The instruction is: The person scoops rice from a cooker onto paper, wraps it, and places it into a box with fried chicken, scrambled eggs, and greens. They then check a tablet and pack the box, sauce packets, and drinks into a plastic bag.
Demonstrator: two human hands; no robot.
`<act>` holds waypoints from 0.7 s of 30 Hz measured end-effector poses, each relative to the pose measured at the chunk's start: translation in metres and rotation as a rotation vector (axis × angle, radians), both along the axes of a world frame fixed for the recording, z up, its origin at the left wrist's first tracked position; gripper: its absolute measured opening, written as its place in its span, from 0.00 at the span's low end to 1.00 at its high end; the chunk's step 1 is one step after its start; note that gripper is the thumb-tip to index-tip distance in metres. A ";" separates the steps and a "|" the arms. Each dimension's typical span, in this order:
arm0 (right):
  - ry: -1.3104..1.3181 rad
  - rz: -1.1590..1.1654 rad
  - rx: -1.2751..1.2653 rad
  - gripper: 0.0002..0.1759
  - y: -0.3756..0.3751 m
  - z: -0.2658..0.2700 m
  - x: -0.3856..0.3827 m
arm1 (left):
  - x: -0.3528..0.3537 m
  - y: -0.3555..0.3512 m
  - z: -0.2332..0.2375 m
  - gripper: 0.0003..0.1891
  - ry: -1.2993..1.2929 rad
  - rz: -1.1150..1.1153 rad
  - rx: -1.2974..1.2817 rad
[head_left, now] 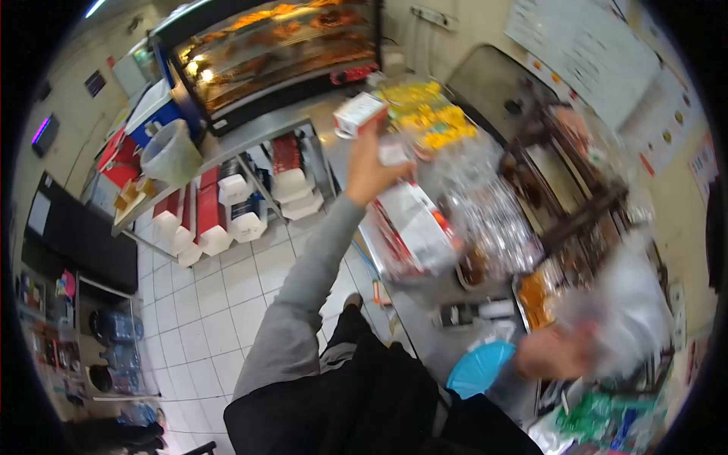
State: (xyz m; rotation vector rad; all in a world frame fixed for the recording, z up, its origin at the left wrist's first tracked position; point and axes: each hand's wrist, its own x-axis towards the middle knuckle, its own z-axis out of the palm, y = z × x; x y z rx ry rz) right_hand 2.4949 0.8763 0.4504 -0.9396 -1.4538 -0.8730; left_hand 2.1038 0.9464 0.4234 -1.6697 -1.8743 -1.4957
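Note:
My left hand [370, 171] stretches out over the counter, its thumb spread away from the fingers. The fingertips overlap the lower edge of a small white and red carton [359, 114]. Below the hand lies a larger white and red box [413, 220], beside clear plastic packs [497, 224]. My right hand [557, 353] is smeared by motion, closed at the near edge of a blurred clear plastic bag [629, 303]. A round blue lid-like piece [481, 368] sits just left of that hand. Orange food in a tray [535, 299] shows behind it.
A lit glass food warmer [280, 49] stands at the back. Stacks of folded cartons [212, 216] fill the shelf under the left table. Yellow packets [436, 125] lie at the counter's far end, and a brown rack [561, 182] stands on the right. Green plastic bags [599, 417] are nearby.

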 end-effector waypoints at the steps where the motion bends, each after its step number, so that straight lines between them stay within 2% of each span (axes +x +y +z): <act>1: -0.082 0.446 -0.215 0.16 0.015 0.003 -0.059 | -0.023 0.017 -0.009 0.31 -0.218 -0.276 -0.227; 2: -0.146 0.828 -0.479 0.16 0.031 0.007 -0.111 | -0.047 0.035 -0.018 0.20 -0.451 -0.463 -0.477; 3: -0.264 1.017 -0.651 0.16 0.048 0.007 -0.155 | -0.055 0.045 -0.023 0.15 -0.372 -0.592 -0.212; 4: -0.385 1.095 -0.755 0.16 0.065 0.002 -0.197 | -0.063 0.056 -0.027 0.12 -0.267 -0.718 0.041; 5: -0.444 1.209 -0.954 0.16 0.084 0.003 -0.236 | -0.074 0.038 -0.005 0.11 -0.459 -0.820 -0.080; 6: -0.514 1.114 -0.889 0.15 0.108 -0.018 -0.265 | -0.097 0.034 0.006 0.11 -0.475 -0.798 -0.533; 7: -0.588 1.024 -0.842 0.15 0.126 -0.048 -0.284 | -0.102 0.026 0.019 0.11 -0.448 -0.927 -0.549; 8: -0.660 0.936 -0.792 0.15 0.144 -0.078 -0.302 | -0.094 0.006 0.043 0.10 -0.611 -0.928 -0.609; 10: -0.841 0.748 -0.862 0.16 0.168 -0.115 -0.332 | -0.092 0.007 0.033 0.10 -0.535 -1.003 -0.577; 11: -0.945 0.686 -1.001 0.17 0.173 -0.118 -0.340 | -0.088 0.002 0.043 0.10 -0.373 -1.036 -0.479; 12: -1.053 0.633 -1.151 0.18 0.172 -0.110 -0.343 | -0.085 -0.001 0.052 0.10 -0.207 -1.070 -0.383; 15: -1.365 0.482 -1.681 0.21 0.163 -0.057 -0.334 | -0.097 0.015 0.048 0.09 -0.193 -1.087 -0.377; 16: -1.410 0.455 -1.850 0.22 0.153 -0.033 -0.321 | -0.098 0.035 0.019 0.11 -0.276 -1.108 -0.232; 17: -1.383 0.494 -1.906 0.23 0.141 -0.010 -0.306 | -0.103 0.035 0.020 0.11 -0.258 -1.085 -0.272; 19: -1.070 0.912 -1.425 0.26 0.107 0.021 -0.267 | -0.119 0.029 0.032 0.11 -0.221 -1.035 -0.359; 21: -1.069 0.703 -1.465 0.27 0.076 0.034 -0.237 | -0.126 0.025 0.032 0.11 -0.228 -1.017 -0.360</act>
